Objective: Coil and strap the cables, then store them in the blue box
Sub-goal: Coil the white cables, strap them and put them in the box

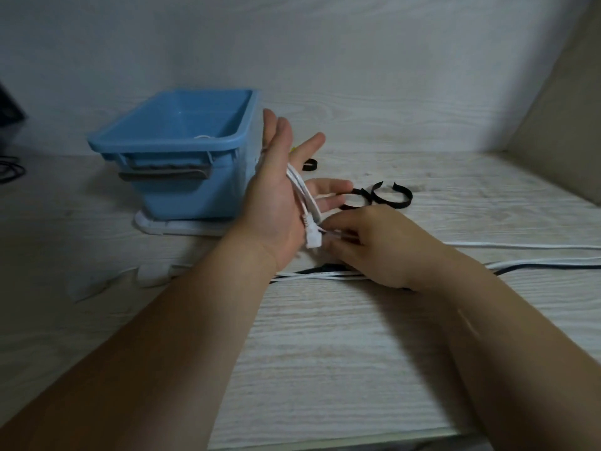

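Coiling a white cable on the left hand, with the box waiting at 10 o'clock.

The tabletop [325, 353] carries the open box [182, 190] at 10 o'clock from the hands. The left hand [276, 196] stands palm-in with its fingers straight and spread, and the cable [304, 193] is looped across its palm. At 4 o'clock from it, the right hand [367, 245] pinches the cable by its plug [313, 237]. The loose cables [536, 266] trail off toward 3 o'clock, and the black straps [390, 198] lie at 1 o'clock from the right hand. The risk, as I judge it, is that nothing clamps the loops on the flat left hand, so reaching for a strap could let them slide off and spring open. The trailing run may also snag on the loose cables.
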